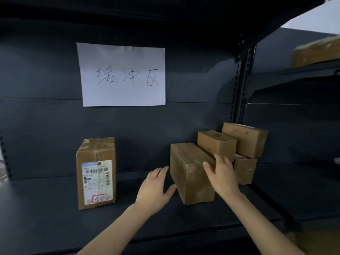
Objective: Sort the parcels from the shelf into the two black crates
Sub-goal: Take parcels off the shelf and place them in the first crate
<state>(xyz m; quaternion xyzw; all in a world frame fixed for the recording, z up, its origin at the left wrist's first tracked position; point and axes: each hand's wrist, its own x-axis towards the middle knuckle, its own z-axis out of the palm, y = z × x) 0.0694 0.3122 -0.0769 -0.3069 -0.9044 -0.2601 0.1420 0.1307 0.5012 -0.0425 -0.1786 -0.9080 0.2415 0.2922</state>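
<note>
Several brown cardboard parcels stand on a dark shelf point(55, 208). The nearest plain parcel point(189, 173) lies in the middle, long side running back. My left hand point(156, 188) is at its left face with straight fingers, the thumb touching the lower front corner. My right hand point(222, 173) lies flat against its right top edge. A labelled parcel point(96, 173) stands upright to the left, with a shipping label and a red-framed sticker. Behind the right hand are three more parcels: one point(216, 143) leaning, one point(245, 139) on top, one point(245, 171) beneath. No black crates are in view.
A white paper sign point(122, 74) with handwritten characters hangs on the shelf's back panel. A slotted metal upright point(242, 80) divides this bay from the one on the right, where another brown parcel point(316, 52) sits on a higher shelf.
</note>
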